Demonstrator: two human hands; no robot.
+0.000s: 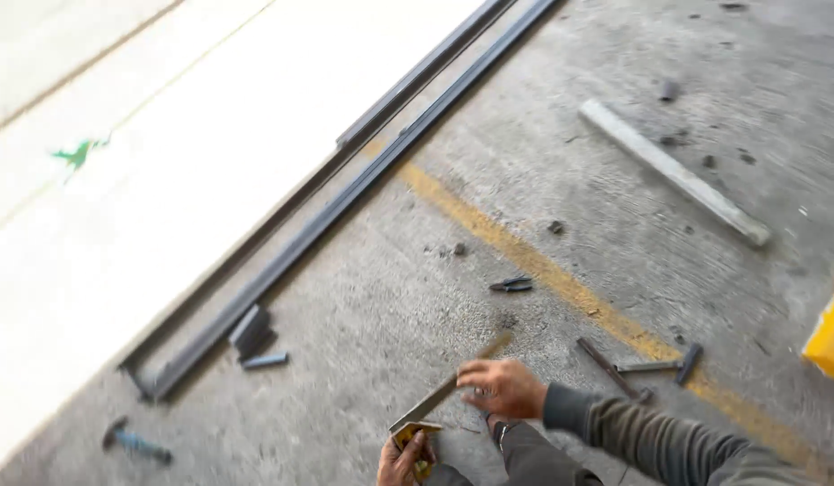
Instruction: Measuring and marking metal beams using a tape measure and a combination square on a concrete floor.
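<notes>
Here right hand [500,389] grips try square blade [453,385]; left hand [401,461] clasps its yellow stock [415,433] below.

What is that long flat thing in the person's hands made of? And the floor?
The long flat strip looks like metal, probably steel: thin, straight, dull grey with a slight sheen. The right hand and left hand hold it. The floor looks like concrete: rough, grey, speckled, with a worn yellow painted line.
</notes>
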